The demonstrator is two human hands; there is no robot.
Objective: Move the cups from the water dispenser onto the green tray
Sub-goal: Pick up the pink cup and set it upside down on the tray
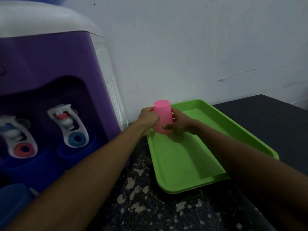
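A pink cup is held upside down, its closed base up, over the far left corner of the green tray. My left hand grips its left side and my right hand wraps its right side and lower edge. I cannot tell whether the cup's rim touches the tray floor. The tray floor holds no other cup. The purple and white water dispenser stands at the left with two taps. Dark blue cups sit under its taps, another blue one at the lower left.
A white wall rises right behind the tray and dispenser. The tray lies on a dark speckled counter. A plain black surface extends to the right of the tray.
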